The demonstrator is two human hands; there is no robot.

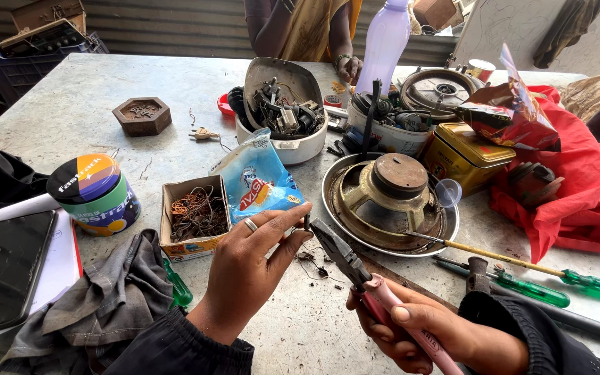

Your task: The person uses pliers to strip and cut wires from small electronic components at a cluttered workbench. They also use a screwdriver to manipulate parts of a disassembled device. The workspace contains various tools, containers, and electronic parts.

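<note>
I see L hand (248,267) pinching a small dark metal pin (307,221) btwn thumb & fingers; R hand (411,326) closed round pink-handled steel pliers (355,274), tips just beside pin.

The small dark part (306,221) pinched in the left hand (248,267) is too tiny to tell what it is, and the fingers (282,223) cover its lower end. At five o'clock the pliers (362,278) run their pink handles into the right hand (411,326), which the bottom edge cuts off. At twelve o'clock another person (307,28) is cropped above the chest. At nine o'clock the phone (5,271) runs off the left edge.
</note>
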